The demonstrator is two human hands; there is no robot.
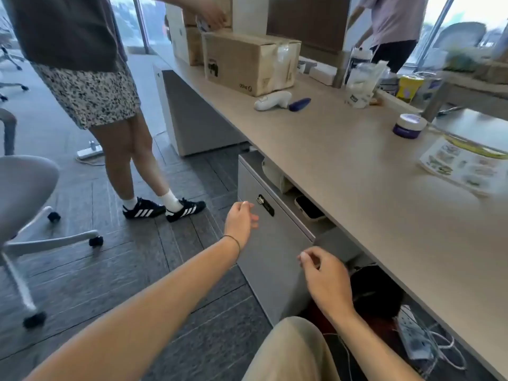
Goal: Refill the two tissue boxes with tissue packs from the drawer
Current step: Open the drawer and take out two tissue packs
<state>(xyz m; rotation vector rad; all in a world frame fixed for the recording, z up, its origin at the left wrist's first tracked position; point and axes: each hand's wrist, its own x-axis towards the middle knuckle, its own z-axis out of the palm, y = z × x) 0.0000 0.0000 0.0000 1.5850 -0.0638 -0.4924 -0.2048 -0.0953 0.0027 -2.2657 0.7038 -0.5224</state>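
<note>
A person's 2 bare hands reach toward a grey drawer cabinet [272,243] under a long bench [357,166]. The left hand [240,220] hovers by the drawer front near its lock [265,204], fingers loosely curled. The right hand [327,279] is at the cabinet's near edge. A cardboard box [247,61] sits on the bench.

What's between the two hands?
In the head view, only the grey drawer front shows between the left hand and right hand.

Head-worn view, forward and down, close over drawer unit [270,237] under desk [357,171].
</note>
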